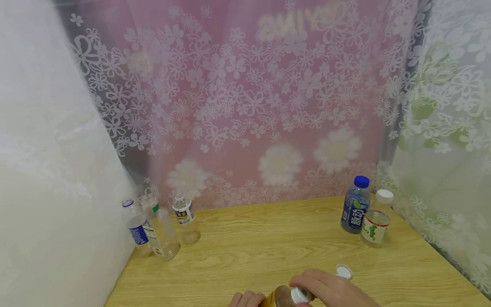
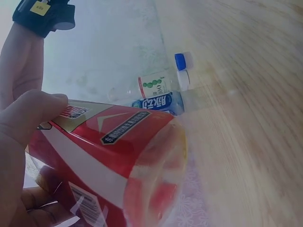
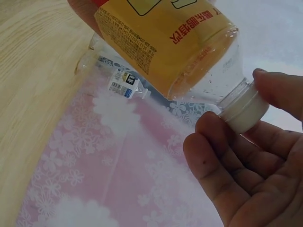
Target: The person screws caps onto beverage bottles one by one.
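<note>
At the near edge of the head view, a clear plastic bottle [image 1: 283, 297] with a red and yellow label is held tilted above the table. My left hand [image 1: 247, 299] grips it around the labelled body; the left wrist view shows the thumb [image 2: 40, 106] over the label and the bottle's clear base [image 2: 158, 175]. My right hand [image 1: 331, 288] holds the white cap [image 3: 245, 109] at the bottle's neck, thumb on one side and fingers on the other. The cap sits on the neck; whether it is screwed tight cannot be seen.
A loose white cap [image 1: 344, 271] lies on the wooden table [image 1: 249, 260] beyond my right hand. Capless clear bottles [image 1: 189, 232] stand at the left. Back right are a blue-capped bottle [image 1: 354, 209] and a white-capped bottle [image 1: 375, 226]. Floral curtains [image 1: 245, 106] enclose the table.
</note>
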`<state>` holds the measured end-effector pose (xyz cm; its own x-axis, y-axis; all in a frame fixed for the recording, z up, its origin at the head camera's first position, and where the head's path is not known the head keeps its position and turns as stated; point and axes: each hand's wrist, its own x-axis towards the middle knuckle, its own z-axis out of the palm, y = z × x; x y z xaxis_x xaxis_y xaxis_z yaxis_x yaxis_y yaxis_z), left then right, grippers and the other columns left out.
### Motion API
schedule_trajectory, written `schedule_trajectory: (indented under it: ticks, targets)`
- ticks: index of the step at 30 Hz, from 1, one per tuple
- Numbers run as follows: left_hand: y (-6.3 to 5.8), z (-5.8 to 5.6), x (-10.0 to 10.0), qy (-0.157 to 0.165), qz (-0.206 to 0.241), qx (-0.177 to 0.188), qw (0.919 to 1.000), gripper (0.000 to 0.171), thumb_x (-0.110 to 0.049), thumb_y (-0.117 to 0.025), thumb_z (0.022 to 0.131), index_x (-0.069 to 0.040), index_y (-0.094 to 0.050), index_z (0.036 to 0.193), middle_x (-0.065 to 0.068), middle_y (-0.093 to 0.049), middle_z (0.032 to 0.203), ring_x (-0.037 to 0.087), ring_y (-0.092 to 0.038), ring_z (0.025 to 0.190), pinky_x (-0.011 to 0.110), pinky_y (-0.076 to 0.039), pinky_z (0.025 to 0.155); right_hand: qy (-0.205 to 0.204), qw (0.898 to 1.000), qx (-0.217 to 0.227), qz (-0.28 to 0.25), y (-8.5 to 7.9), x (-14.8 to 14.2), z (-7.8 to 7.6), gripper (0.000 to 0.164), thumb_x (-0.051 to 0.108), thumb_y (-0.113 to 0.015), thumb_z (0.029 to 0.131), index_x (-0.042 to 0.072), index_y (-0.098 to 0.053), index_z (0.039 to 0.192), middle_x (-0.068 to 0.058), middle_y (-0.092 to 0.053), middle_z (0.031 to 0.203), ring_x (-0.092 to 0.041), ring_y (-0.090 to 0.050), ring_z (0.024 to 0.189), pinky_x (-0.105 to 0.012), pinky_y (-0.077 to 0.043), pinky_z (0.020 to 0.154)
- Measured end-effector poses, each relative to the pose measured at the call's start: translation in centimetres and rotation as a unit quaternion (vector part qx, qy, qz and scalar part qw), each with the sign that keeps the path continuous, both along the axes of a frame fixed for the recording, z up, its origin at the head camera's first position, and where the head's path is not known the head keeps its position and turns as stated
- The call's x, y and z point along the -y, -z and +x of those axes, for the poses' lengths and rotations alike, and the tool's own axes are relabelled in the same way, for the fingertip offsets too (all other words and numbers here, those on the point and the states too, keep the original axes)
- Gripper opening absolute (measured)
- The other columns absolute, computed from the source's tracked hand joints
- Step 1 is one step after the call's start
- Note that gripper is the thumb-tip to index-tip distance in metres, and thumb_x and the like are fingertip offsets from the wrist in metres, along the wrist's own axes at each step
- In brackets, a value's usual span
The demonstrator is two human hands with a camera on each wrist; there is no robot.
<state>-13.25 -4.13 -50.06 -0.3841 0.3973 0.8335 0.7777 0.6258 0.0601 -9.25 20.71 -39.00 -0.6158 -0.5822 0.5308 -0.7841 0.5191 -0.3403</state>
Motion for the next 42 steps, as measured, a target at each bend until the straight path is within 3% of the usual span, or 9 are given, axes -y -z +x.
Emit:
schedule_trajectory:
  ticks: [5,9,12,16,20,26,31,37,42]
  targets:
    - [0.2,0.0,0.0,-0.018,0.018,0.007,0.9997,0.021,-0.041,-0.073,0.091,-0.022,-0.07,0.099,-0.013,-0.063,0.084,-0.002,-0.05,0.072,0.007,-0.04,0.064,-0.002,1.0,0.012,-0.008,-0.7,0.2,0.0,0.036,0.011,-0.064,0.098,0.025,-0.055,0.13,0.017,-0.059,0.107,0.007,-0.054,0.085,-0.011,-0.044,0.067]
    - [0.7,-0.5,-0.1,-0.027,0.031,-0.017,0.999,0.025,-0.042,-0.072,0.091,-0.019,-0.072,0.101,-0.011,-0.065,0.084,0.003,-0.055,0.073,0.011,-0.044,0.062,-0.009,1.0,-0.022,-0.013,-1.1,-0.2,-0.4,0.04,0.009,-0.069,0.095,0.021,-0.056,0.131,0.013,-0.063,0.111,0.005,-0.058,0.088,-0.008,-0.045,0.07]
    - [0.8,-0.6,-0.3,-0.042,0.052,-0.013,0.9977,0.023,-0.039,-0.076,0.088,-0.019,-0.074,0.099,-0.01,-0.066,0.082,0.005,-0.058,0.073,0.014,-0.047,0.059,-0.001,0.999,-0.048,-0.009,-1.6,-1.0,-0.7,0.044,0.008,-0.072,0.092,0.019,-0.057,0.131,0.01,-0.065,0.114,0.003,-0.061,0.09,-0.007,-0.046,0.072]
    - [0.9,-0.4,-0.2,-0.048,0.059,0.016,0.9969,0.025,-0.037,-0.081,0.082,-0.02,-0.075,0.1,-0.009,-0.067,0.083,0.006,-0.06,0.075,0.015,-0.047,0.059,0.056,0.996,-0.074,0.004,-3.0,-2.4,-0.7,0.043,0.009,-0.076,0.088,0.021,-0.06,0.127,0.016,-0.064,0.11,0.005,-0.061,0.088,-0.006,-0.045,0.072]
    - [1.3,-0.4,0.2,-0.038,0.055,0.012,0.9977,0.032,-0.042,-0.079,0.083,-0.018,-0.075,0.104,-0.008,-0.067,0.085,0.008,-0.063,0.078,0.015,-0.049,0.06,0.1,0.991,-0.088,0.004,-4.4,-4.1,-0.8,0.047,0.005,-0.078,0.085,0.023,-0.063,0.126,0.019,-0.062,0.109,0.006,-0.058,0.085,-0.006,-0.043,0.071]
    - [1.6,-0.7,0.4,-0.034,0.058,-0.011,0.9977,0.037,-0.048,-0.074,0.087,-0.015,-0.074,0.105,-0.006,-0.067,0.087,0.011,-0.065,0.079,0.016,-0.051,0.06,0.139,0.984,-0.111,0.029,-6.1,-7.2,-2.0,0.062,-0.002,-0.08,0.079,0.021,-0.062,0.133,0.011,-0.063,0.116,0.004,-0.058,0.087,-0.007,-0.045,0.07]
    - [1.4,-0.6,0.9,-0.043,0.049,0.005,0.9979,0.04,-0.049,-0.077,0.084,-0.015,-0.074,0.107,-0.006,-0.067,0.089,0.01,-0.065,0.08,0.016,-0.05,0.06,0.181,0.973,-0.133,0.056,-7.2,-10.0,-3.2,0.06,-0.003,-0.081,0.078,0.017,-0.064,0.131,0.01,-0.063,0.111,0.002,-0.057,0.084,-0.009,-0.043,0.064]
    - [1.0,-0.4,1.7,-0.06,0.037,0.04,0.9967,0.041,-0.048,-0.08,0.081,-0.019,-0.073,0.108,-0.005,-0.071,0.092,0.011,-0.068,0.082,0.016,-0.052,0.061,0.231,0.963,-0.109,0.085,-7.2,-13.3,-5.3,0.05,0.002,-0.079,0.083,0.013,-0.064,0.129,0.006,-0.063,0.108,0.003,-0.055,0.082,-0.018,-0.049,0.061]
    - [0.9,-0.4,2.0,-0.04,0.042,0.044,0.9973,0.038,-0.043,-0.083,0.079,-0.018,-0.073,0.106,-0.004,-0.071,0.09,0.012,-0.068,0.08,0.015,-0.051,0.06,0.249,0.96,-0.091,0.094,-6.2,-15.7,-7.2,0.042,0.004,-0.076,0.087,0.01,-0.065,0.127,-0.002,-0.065,0.111,0.002,-0.055,0.08,-0.02,-0.05,0.06]
